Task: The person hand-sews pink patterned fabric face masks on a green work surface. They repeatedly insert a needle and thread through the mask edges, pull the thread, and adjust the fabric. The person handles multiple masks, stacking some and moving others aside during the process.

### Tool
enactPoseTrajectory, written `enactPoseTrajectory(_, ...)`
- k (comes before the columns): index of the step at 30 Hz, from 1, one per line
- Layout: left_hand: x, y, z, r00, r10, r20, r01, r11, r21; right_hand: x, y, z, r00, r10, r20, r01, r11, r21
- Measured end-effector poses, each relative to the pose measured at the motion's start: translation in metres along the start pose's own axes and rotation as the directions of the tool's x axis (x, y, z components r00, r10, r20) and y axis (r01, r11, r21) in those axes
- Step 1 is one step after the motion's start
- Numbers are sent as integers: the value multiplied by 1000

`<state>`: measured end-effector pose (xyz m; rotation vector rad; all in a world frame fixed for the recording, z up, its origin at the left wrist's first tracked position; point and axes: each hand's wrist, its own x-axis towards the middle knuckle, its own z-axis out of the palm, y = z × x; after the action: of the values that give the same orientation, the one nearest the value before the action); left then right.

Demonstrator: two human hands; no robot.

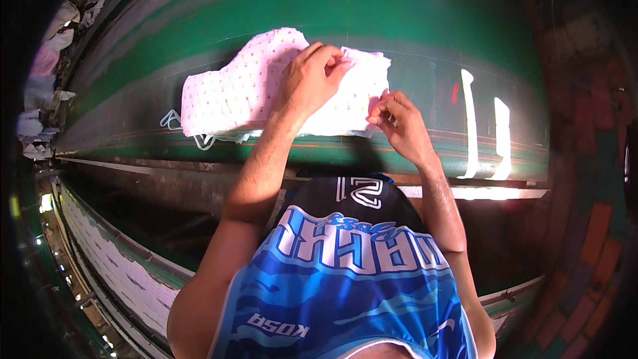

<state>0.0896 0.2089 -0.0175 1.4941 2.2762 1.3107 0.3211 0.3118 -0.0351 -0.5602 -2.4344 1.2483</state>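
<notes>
A stack of pale pink cloth pieces with a small dotted print [232, 90] lies across the green surface before me. Its outline is curved at the top, and thin pale ties stick out at its lower left. My left hand [314, 78] rests over the middle of the stack, fingers curled and pinching the cloth near the upper right part. At the right edge, my right hand [401, 125] has its thumb and fingers pressed together on the cloth's border. Sunlight washes out the print on the right half.
The long green table [425, 20] runs from left to right, with bright light patches [502, 136] right of the cloth. Crumpled pale cloth or scraps [40, 116] lie at the far left. A brick-patterned floor [591, 233] shows at the right.
</notes>
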Motion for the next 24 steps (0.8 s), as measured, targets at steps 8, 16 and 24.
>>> enactPoseTrajectory(8,-29,39,-22,971,227,-70,-230,972,-43,1,-7,1,992,-111,-62,96,974,-203)
enactPoseTrajectory(16,-66,32,-10,957,202,209,-187,978,-89,24,-28,-25,994,-16,109,43,966,-255)
enactPoseTrajectory(24,-65,33,-4,969,206,135,-191,974,-120,60,-46,-47,936,-187,298,277,914,-296)
